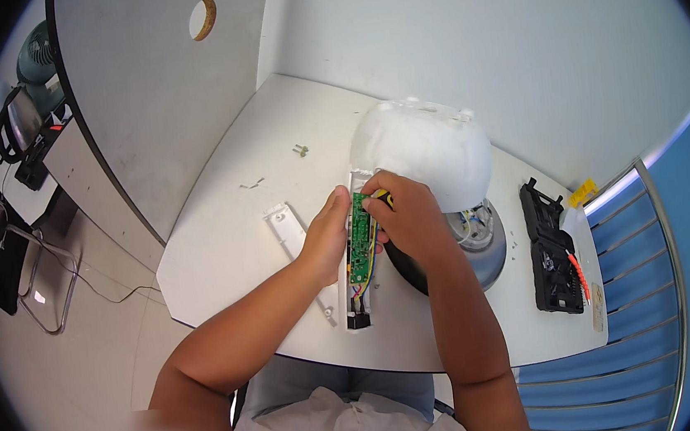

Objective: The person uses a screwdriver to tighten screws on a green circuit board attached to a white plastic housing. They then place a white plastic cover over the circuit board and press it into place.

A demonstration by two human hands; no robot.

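A long white housing (357, 302) lies on the white table (225, 260) with a green circuit board (358, 243) set inside it. My left hand (326, 235) rests against the housing's left side, fingers curled along the board's edge. My right hand (405, 212) is closed on a small tool with a yellow and black handle (382, 198), its tip down at the board's upper end. Coloured wires run along the board's right side. Behind my right hand sits a white domed appliance shell (425, 145) over a round metal bowl (484, 239).
A detached white cover strip (286, 228) lies left of the housing, with loose screws (300, 149) farther back. An open black tool case (552, 254) with bits sits at the right. A grey partition (141, 85) stands at the left; blue slatted railing (634, 287) at the right.
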